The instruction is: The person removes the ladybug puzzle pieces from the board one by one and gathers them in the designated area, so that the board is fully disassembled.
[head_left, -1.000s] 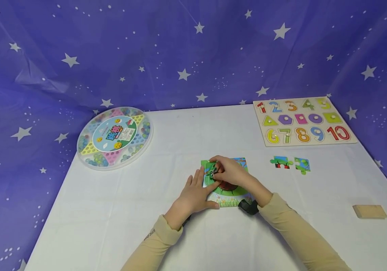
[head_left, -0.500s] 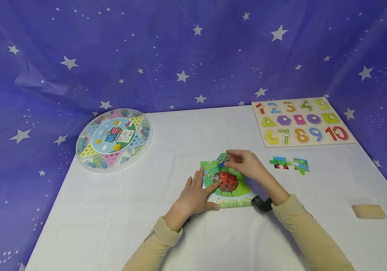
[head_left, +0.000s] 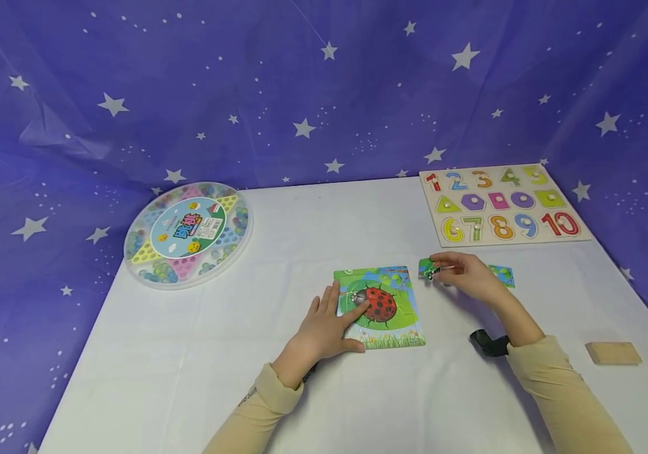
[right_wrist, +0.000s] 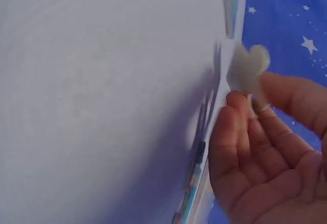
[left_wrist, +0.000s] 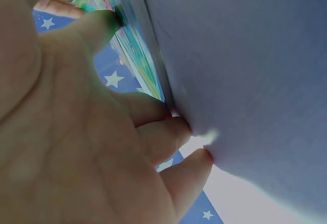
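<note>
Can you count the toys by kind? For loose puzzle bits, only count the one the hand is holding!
Ladybug jigsaw puzzle: 1
Jigsaw piece held in the right hand: 1
Chinese checkers set: 1
Number-and-shape peg board: 1
Wooden block: 1
Total: 5

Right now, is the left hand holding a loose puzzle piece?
No, the right hand pinches a loose piece, while the left hand rests against the ladybug puzzle.
</note>
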A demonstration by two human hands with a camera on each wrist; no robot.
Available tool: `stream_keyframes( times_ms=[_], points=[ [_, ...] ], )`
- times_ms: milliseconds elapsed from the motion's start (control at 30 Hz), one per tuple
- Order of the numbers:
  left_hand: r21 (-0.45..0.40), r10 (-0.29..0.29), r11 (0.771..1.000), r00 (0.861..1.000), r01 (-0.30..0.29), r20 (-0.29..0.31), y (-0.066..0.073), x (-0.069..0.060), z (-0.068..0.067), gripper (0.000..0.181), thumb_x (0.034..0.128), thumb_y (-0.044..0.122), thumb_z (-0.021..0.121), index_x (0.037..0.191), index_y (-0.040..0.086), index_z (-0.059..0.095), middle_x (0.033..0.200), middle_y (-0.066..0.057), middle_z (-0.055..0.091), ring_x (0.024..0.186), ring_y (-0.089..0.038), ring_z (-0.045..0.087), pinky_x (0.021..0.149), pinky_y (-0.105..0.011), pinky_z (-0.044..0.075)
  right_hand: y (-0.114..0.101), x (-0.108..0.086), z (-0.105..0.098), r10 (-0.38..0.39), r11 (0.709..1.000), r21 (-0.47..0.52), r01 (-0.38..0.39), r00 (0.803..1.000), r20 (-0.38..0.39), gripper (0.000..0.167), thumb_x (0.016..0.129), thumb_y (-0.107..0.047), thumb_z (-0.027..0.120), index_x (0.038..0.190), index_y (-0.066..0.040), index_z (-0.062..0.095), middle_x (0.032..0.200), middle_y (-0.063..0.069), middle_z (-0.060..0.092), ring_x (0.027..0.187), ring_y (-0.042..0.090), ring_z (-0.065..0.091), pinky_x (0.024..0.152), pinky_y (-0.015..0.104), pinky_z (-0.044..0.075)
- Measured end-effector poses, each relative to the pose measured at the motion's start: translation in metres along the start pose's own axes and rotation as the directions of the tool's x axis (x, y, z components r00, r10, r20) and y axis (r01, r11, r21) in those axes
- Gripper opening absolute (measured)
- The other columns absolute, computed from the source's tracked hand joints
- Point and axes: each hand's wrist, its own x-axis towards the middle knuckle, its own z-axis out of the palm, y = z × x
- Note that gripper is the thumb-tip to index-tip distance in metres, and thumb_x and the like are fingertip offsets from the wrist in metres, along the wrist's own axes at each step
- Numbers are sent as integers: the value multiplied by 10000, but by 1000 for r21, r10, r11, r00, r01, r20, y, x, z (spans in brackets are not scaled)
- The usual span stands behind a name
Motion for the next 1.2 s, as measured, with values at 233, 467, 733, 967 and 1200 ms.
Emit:
stream_keyframes(
  times_ms=[233,467,733,967,1200],
  points=[
    [-15,1,1000,1000,-1,3,-1,1,2,778,755,609,554,1427,333,278,1466,-256,-34,1346,-363,26,1057,-473,128,7,5,3,-28,996,-82,28,1000,-1,311,837,-24,598,1145,11,573,879,123,562,648,179,441,509,254,376],
    [-13,13,1000,1000,-13,0,0,0,2,776,756,609,556,1427,333,280,1466,-259,-29,1345,-364,33,1057,-470,136,6,1,2,-21,992,-123,22,1000,3,488,805,-12,648,1257,16,467,787,82,529,622,168,450,498,246,381],
    [-11,16,1000,1000,-16,-15,-1,0,2,774,757,604,559,1426,326,287,1461,-269,-27,1343,-370,37,1056,-471,139,-5,-4,4,-10,960,-281,-9,998,-64,658,775,-106,705,1309,78,367,906,146,482,722,216,444,594,317,381],
    [-11,23,1000,1000,-23,-17,-2,1,3,782,751,609,559,1427,325,285,1460,-270,-38,1342,-372,31,1055,-474,137,-12,-15,22,-139,943,-284,175,980,142,539,777,-174,725,1246,-7,517,882,76,481,672,141,416,573,271,359],
    [-12,26,1000,999,-27,-23,-2,0,3,789,751,610,561,1429,322,279,1457,-277,-30,1340,-381,36,1052,-483,141,-20,-21,38,-157,920,-321,226,961,226,578,735,-178,758,1256,-57,540,863,55,433,625,109,391,557,245,344]
  ],
)
